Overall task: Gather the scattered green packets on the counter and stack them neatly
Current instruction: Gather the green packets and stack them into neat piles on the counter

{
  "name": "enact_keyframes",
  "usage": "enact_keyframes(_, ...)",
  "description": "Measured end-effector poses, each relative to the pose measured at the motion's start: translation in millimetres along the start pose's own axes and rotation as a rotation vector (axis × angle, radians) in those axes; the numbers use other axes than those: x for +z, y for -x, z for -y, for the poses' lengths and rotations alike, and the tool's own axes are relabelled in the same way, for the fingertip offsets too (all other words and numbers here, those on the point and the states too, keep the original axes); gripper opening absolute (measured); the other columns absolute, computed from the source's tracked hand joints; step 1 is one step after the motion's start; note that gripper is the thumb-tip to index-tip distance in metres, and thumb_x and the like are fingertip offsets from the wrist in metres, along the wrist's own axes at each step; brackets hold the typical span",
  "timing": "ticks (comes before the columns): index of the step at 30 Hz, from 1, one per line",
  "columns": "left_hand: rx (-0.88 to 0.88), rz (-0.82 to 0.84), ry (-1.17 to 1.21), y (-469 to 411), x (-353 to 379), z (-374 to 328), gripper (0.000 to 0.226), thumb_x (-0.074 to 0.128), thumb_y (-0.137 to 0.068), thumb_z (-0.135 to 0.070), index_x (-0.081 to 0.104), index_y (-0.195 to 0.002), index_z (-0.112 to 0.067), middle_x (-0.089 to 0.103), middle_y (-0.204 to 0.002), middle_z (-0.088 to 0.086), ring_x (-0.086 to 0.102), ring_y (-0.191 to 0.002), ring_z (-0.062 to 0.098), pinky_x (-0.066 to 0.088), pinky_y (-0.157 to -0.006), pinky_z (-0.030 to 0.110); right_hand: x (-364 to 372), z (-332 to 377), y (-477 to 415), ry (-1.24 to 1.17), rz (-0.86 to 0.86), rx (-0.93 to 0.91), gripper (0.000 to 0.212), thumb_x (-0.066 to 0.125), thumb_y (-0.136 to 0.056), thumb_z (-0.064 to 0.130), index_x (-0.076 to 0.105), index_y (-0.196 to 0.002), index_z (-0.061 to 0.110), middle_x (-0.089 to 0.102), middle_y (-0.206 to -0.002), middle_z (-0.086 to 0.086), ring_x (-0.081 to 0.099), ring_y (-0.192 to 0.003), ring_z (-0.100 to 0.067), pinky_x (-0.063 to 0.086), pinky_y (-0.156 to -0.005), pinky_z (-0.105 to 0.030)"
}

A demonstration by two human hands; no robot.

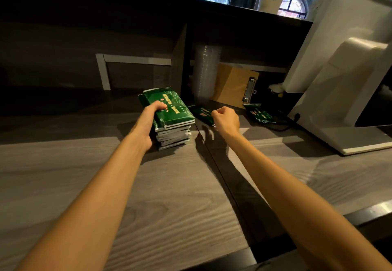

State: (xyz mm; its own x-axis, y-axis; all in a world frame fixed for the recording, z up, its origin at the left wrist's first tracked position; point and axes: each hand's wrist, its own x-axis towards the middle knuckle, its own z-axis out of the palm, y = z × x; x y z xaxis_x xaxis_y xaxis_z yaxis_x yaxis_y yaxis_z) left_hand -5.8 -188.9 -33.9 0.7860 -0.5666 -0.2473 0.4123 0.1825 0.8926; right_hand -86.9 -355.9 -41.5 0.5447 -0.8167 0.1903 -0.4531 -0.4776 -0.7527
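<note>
Bare forearms are reaching out over the wood-grain counter (63, 175). Left hand (151, 120) is gripping the stack of green packets (176, 132) from its left side, thumb lying on top, likely bracing it against sliding. Right hand (226, 119) is curling its fingers tight at the near edge of a loose packet (201, 113) just beside the stack, seemingly pinching it for lifting. Another packet (259, 113) is lying further right, near the white monitor stand (350, 139), not yet gathered.

A stack of green packets (172, 120) stands mid-frame, a loose packet (202, 113) just right, seemingly tilted, a further packet (259, 114) beyond.
</note>
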Motion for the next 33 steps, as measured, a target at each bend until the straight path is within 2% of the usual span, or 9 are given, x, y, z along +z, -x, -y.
enact_keyframes(4, -0.021, -0.027, -0.075, -11.2, 0.7, -1.8, 0.01, 0.061, -0.081, -0.027, 0.063, -0.088, -0.02, 0.067, -0.081, 0.002, 0.063, -0.071, 0.017, 0.05, -0.063, 0.028, 7.4, -9.3, -21.0, 0.258, 0.053, 0.011, 0.046, 0.045, -0.097, 0.03, 0.038, -0.133, 0.003, 0.042, -0.138, -0.017, 0.033, -0.13, -0.035, 0.034, -0.102, -0.046)
enact_keyframes(7, -0.032, -0.058, -0.093, -16.8, 1.4, 0.4, 0.025, 0.065, -0.079, -0.029, 0.064, -0.102, -0.018, 0.068, -0.085, 0.002, 0.064, -0.071, 0.016, 0.048, -0.058, 0.026, 15.8, -10.8, -28.5, 0.263, 0.124, 0.059, 0.053, 0.045, -0.098, 0.029, 0.026, -0.141, 0.005, 0.039, -0.143, -0.018, 0.031, -0.134, -0.037, 0.028, -0.108, -0.05)
enact_keyframes(11, -0.037, -0.074, -0.108, -19.3, 1.7, 0.9, 0.041, 0.068, -0.076, -0.031, 0.062, -0.114, -0.015, 0.069, -0.09, 0.003, 0.065, -0.072, 0.016, 0.047, -0.054, 0.026, 20.7, -10.4, -29.5, 0.277, 0.12, 0.057, 0.057, 0.057, -0.091, 0.026, 0.031, -0.14, 0.008, 0.037, -0.144, -0.016, 0.032, -0.133, -0.037, 0.025, -0.11, -0.049)
enact_keyframes(15, -0.047, -0.066, -0.109, -19.7, -0.5, 1.3, 0.04, 0.068, -0.077, -0.031, 0.062, -0.113, -0.015, 0.069, -0.088, 0.003, 0.065, -0.073, 0.017, 0.048, -0.056, 0.026, 14.6, -1.7, -31.1, 0.335, 0.264, 0.071, 0.058, 0.063, -0.086, 0.037, 0.046, -0.131, 0.004, 0.024, -0.149, -0.018, 0.028, -0.134, -0.038, 0.027, -0.111, -0.047)
enact_keyframes(20, -0.062, -0.078, -0.072, -20.9, -3.1, 3.5, 0.048, 0.072, -0.071, -0.032, 0.061, -0.115, -0.015, 0.071, -0.099, 0.005, 0.069, -0.081, 0.019, 0.052, -0.061, 0.029, 7.9, 2.7, -28.6, 0.398, 0.349, 0.145, 0.091, 0.071, -0.077, 0.046, 0.026, -0.144, 0.005, 0.02, -0.15, -0.02, 0.02, -0.139, -0.037, 0.025, -0.114, -0.046)
enact_keyframes(23, -0.059, -0.075, -0.058, -20.8, -3.6, 4.9, 0.057, 0.074, -0.067, -0.033, 0.058, -0.119, -0.015, 0.071, -0.103, 0.006, 0.069, -0.086, 0.02, 0.054, -0.063, 0.03, 3.0, -3.0, -29.7, 0.097, 0.286, 0.227, 0.095, 0.08, -0.072, 0.029, 0.022, -0.142, 0.0, 0.033, -0.144, -0.019, 0.032, -0.134, -0.035, 0.035, -0.109, -0.044)
enact_keyframes(27, -0.05, -0.088, -0.069, -18.4, -3.1, 6.0, 0.06, 0.074, -0.068, -0.034, 0.055, -0.121, -0.015, 0.069, -0.107, 0.007, 0.068, -0.088, 0.02, 0.053, -0.063, 0.03, -2.9, -10.8, -25.0, -0.237, 0.148, 0.256, 0.057, 0.071, -0.081, 0.013, 0.043, -0.128, -0.003, 0.054, -0.127, -0.019, 0.054, -0.114, -0.033, 0.048, -0.089, -0.039)
enact_keyframes(30, -0.038, -0.092, -0.074, -16.1, -1.9, 6.4, 0.058, 0.074, -0.069, -0.035, 0.056, -0.12, -0.014, 0.068, -0.108, 0.007, 0.068, -0.091, 0.021, 0.054, -0.066, 0.03, -15.4, -1.9, -13.1, -0.477, 0.092, 0.186, 0.033, 0.055, -0.092, 0.01, 0.051, -0.124, 0.0, 0.057, -0.121, -0.012, 0.054, -0.109, -0.025, 0.046, -0.089, -0.038)
enact_keyframes(33, -0.029, -0.104, -0.096, -12.4, -0.6, 5.8, 0.091, 0.078, -0.043, -0.046, 0.052, -0.124, -0.017, 0.065, -0.113, 0.006, 0.066, -0.096, 0.021, 0.054, -0.073, 0.034, -24.7, 13.8, 4.3, -0.749, 0.161, 0.099, 0.038, 0.048, -0.094, 0.004, 0.047, -0.132, 0.005, 0.055, -0.125, -0.011, 0.052, -0.113, -0.022, 0.042, -0.093, -0.036)
